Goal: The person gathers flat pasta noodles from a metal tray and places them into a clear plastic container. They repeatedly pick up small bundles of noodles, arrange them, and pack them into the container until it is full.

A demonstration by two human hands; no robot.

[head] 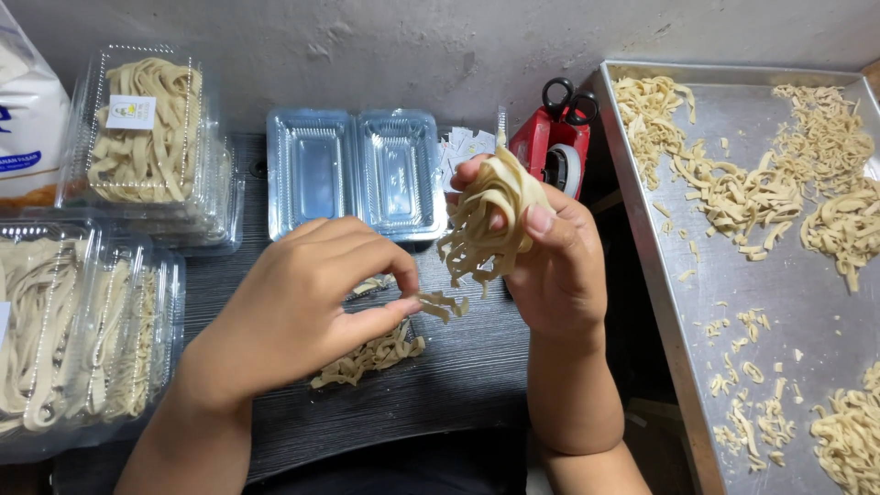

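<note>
We observed the right hand (pixel 550 266) closed around a coiled noodle bundle (pixel 490 220), raised above the dark table (pixel 458 376). The left hand (pixel 302 302) pinched a short noodle strip (pixel 443 304) between thumb and forefinger, just beside the bundle's hanging ends, over a small noodle pile (pixel 371 356).

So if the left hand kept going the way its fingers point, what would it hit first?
Probably the noodle bundle held in the right hand. The left hand points right, pinching a small noodle piece just below the bundle; depth is unclear.
</note>
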